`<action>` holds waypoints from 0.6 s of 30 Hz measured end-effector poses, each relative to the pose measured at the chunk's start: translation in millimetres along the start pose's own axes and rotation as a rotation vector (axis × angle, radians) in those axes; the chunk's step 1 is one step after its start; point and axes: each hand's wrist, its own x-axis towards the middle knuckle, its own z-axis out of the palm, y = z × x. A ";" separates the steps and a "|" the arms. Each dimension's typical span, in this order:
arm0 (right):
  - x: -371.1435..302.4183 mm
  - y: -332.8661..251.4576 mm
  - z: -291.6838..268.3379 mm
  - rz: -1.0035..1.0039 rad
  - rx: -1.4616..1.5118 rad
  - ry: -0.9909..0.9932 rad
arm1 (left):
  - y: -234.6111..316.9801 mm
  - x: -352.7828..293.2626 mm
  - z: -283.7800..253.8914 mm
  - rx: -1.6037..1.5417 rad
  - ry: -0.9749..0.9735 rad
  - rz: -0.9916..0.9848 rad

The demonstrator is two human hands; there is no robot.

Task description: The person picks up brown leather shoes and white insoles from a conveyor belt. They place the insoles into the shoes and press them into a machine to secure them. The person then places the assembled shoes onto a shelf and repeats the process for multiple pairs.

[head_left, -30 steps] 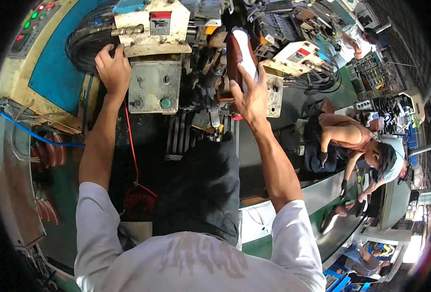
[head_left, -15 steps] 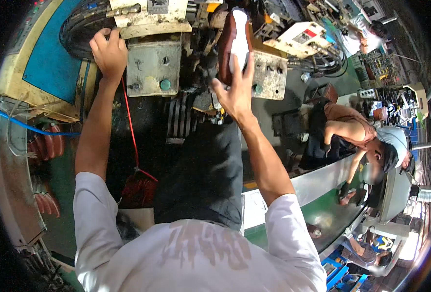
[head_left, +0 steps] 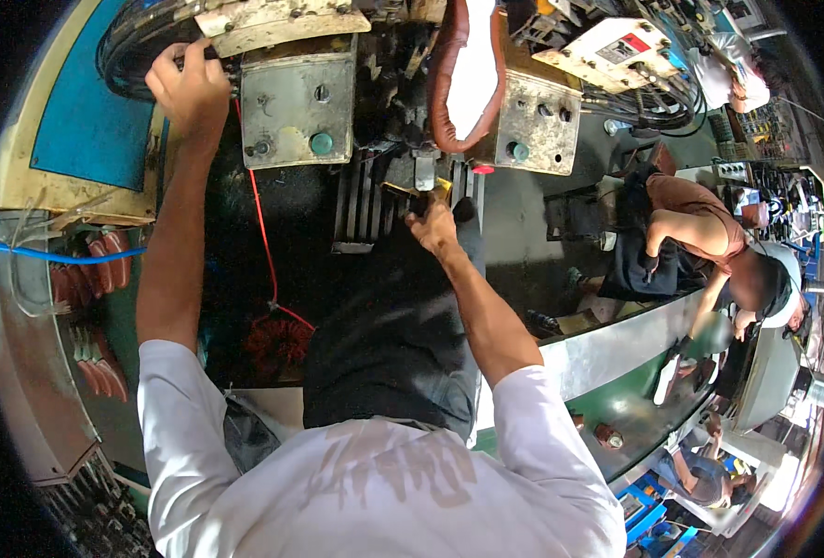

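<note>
A brown leather shoe upper (head_left: 468, 84) with a white underside sits sole-up in the machine, top centre, above a metal block (head_left: 424, 172). My right hand (head_left: 435, 230) is below that block, its fingers closed beside a yellow piece (head_left: 443, 189); what they grip is hidden. At the upper left, my left hand (head_left: 189, 91) has bent fingers at the end of a cream machine panel (head_left: 277, 26), next to black hoses (head_left: 119, 56). A small dark part shows at its fingertips, too unclear to name. Neither hand touches the shoe upper.
Two grey control boxes (head_left: 298, 112) (head_left: 535, 126) with green buttons flank the centre. A red cord (head_left: 261, 219) hangs at the left. Brown shoe pieces (head_left: 105, 265) lie on a left rack. A long metal-edged bench (head_left: 617, 339) runs rightward, where co-workers (head_left: 696, 223) bend over.
My right hand has left the shoe upper and moved down toward the yellow piece, its fingers now closed. The view has shifted slightly; my left hand stays by the cream panel.
</note>
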 end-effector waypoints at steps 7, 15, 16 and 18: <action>-14.8 -67.5 -124.7 -0.106 0.389 0.709 | 0.0 -4.4 -5.6 0.002 -0.067 -0.030; -3.8 -164.7 -194.3 -0.495 -0.010 0.505 | 7.0 1.7 -5.4 -0.033 -0.101 -0.069; -5.4 -160.9 -197.5 -0.498 -0.007 0.503 | 5.4 3.2 -4.0 -0.013 -0.143 -0.067; -6.0 -158.7 -200.8 -0.499 0.034 0.493 | 8.2 2.3 -1.6 -0.021 -0.143 -0.094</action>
